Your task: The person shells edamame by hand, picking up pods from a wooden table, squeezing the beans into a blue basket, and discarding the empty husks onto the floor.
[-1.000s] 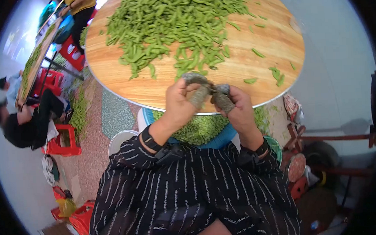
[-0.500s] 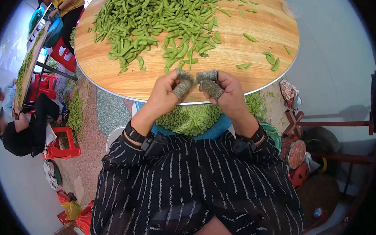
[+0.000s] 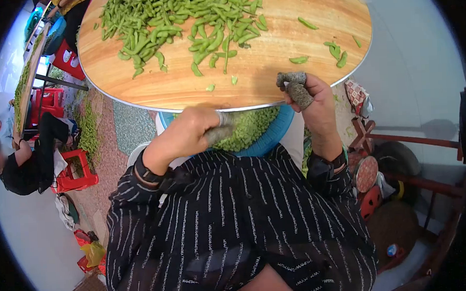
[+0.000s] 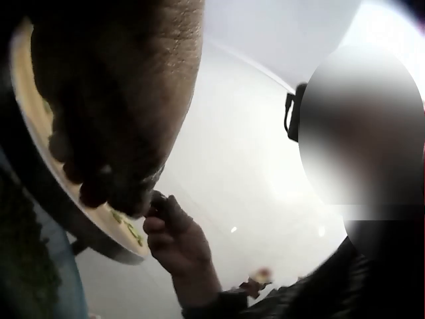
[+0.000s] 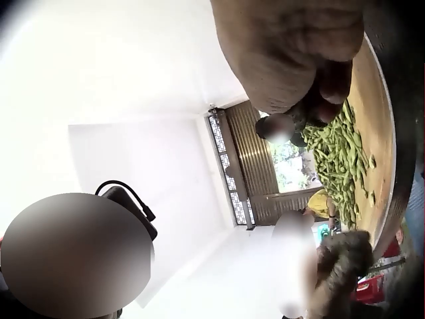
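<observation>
My left hand (image 3: 183, 132), blurred in the head view, hovers over the near side of a blue basin (image 3: 280, 138) holding shelled green beans (image 3: 250, 131). Its fingers curl, and I cannot tell whether they hold anything. Grey-green wraps cover the thumb and forefinger of each hand. At the table's front right edge is my right hand (image 3: 317, 103), thumb and forefinger bent close together; no pod shows between them. A heap of green bean pods (image 3: 154, 16) covers the far left of the round wooden table (image 3: 260, 45). Two small green pieces (image 3: 210, 87) lie near its front edge.
Several loose pods (image 3: 338, 52) lie at the table's right. On the left, a seated person in black (image 3: 23, 160) is beside a red stool (image 3: 78, 173) and another pod-strewn table (image 3: 27, 76). A wooden frame (image 3: 409, 138) stands along the right wall.
My hands were together at the table's front edge and have parted. The left moved down and left over the basin, the right moved right. The two small green pieces now show on the table.
</observation>
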A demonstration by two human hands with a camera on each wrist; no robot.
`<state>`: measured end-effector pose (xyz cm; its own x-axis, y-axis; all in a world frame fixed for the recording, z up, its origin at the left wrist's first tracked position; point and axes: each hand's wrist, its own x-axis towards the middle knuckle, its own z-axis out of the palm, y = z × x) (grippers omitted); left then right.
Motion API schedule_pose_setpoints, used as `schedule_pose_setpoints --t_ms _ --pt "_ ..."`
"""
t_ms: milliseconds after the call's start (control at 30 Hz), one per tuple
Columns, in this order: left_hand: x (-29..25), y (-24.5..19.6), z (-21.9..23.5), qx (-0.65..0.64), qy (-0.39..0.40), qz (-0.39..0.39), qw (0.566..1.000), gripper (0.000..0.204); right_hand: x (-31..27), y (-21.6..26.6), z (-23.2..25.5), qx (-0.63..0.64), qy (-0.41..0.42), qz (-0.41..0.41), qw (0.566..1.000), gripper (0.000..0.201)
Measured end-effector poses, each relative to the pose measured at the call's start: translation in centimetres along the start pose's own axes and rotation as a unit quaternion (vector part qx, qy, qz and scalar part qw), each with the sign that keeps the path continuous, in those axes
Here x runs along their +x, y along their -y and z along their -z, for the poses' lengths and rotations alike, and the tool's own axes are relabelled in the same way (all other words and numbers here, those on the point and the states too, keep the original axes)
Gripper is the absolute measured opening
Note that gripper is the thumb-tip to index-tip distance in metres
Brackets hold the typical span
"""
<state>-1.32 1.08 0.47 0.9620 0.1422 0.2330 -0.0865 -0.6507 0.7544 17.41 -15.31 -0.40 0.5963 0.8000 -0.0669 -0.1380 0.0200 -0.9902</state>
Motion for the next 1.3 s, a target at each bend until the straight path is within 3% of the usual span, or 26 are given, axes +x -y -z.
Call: schedule_pose_setpoints --t_ms 67,100,300,400,567,667,800,867,900,933,967,1000,1067,1100,1200,1233,1300 --pt "-1.6 1.7 -1.0 0.041 0.217 0.034 0.975 0.010 -0.3 -0.4 0.8 0.009 0.003 -0.006 1.000 0.014" --pt "-1.9 2.3 -2.0 0.028 0.251 0.076 0.965 0.008 -0.3 -0.7 1.1 0.023 0.005 0.007 1.000 0.014" --pt "-3.3 12.9 -11.7 0.057 0.134 0.152 0.978 0.018 -1.3 -1.3 0.4 0.018 -0.006 0.002 1.000 0.014" --pt "-1.8 13.4 -13.5 0.111 0.172 0.203 0.958 0.022 -1.9 -1.3 0.5 0.008 -0.006 0.006 1.000 0.013" --pt "-2.0 15.9 -15.7 0.173 0.217 0.208 0.938 0.024 -2.9 -1.6 0.9 -0.003 -0.005 -0.014 1.000 0.013" --pt "-2.0 14.8 -14.7 0.177 0.218 0.200 0.939 0.019 -3.0 -2.0 1.2 -0.001 0.022 -0.007 1.000 0.014" --pt "-3.2 12.1 -11.5 0.149 0.109 0.175 0.967 0.016 -3.1 -2.5 0.4 -0.032 0.049 -0.001 0.998 0.016" --pt "-3.5 9.2 -8.9 -0.048 0.104 0.165 0.980 0.021 -3.2 -2.4 -0.5 -0.040 0.067 -0.008 0.997 0.017" --pt "-3.5 7.3 -7.7 -0.045 0.102 0.162 0.981 0.021 -3.1 -2.2 -1.1 -0.048 0.099 0.000 0.994 0.017" --pt "-3.6 5.1 -6.3 -0.244 0.094 0.219 0.940 0.024 -3.0 -2.1 -1.5 -0.057 0.130 0.007 0.990 0.018" --pt "-3.5 3.3 -5.1 -0.432 0.083 0.267 0.858 0.027 -2.9 -2.0 -1.7 -0.069 0.157 -0.010 0.985 0.018" --pt "-3.2 1.7 -4.0 -0.428 0.080 0.266 0.860 0.027 -2.8 -1.9 -2.0 -0.067 0.159 -0.006 0.985 0.018" --pt "-2.5 -0.5 -2.9 -0.489 -0.004 0.165 0.856 0.039 -2.6 -1.3 -2.8 0.000 0.206 -0.032 0.978 0.017" --pt "-2.3 -0.4 -2.8 -0.489 -0.020 0.154 0.858 0.049 -2.5 -0.7 -3.4 0.018 0.210 -0.036 0.977 0.018" --pt "-1.0 -0.9 -2.6 -0.455 -0.060 0.149 0.876 0.052 -2.1 -0.4 -4.0 0.018 0.233 -0.052 0.971 0.018" --pt "-1.0 -0.3 -2.3 -0.480 -0.034 0.117 0.869 0.044 -2.1 -0.3 -4.3 0.015 0.222 -0.061 0.973 0.016" --pt "-0.5 -1.1 -2.2 -0.457 -0.043 0.136 0.878 0.044 -2.1 -0.4 -4.6 0.029 0.221 -0.061 0.973 0.015"
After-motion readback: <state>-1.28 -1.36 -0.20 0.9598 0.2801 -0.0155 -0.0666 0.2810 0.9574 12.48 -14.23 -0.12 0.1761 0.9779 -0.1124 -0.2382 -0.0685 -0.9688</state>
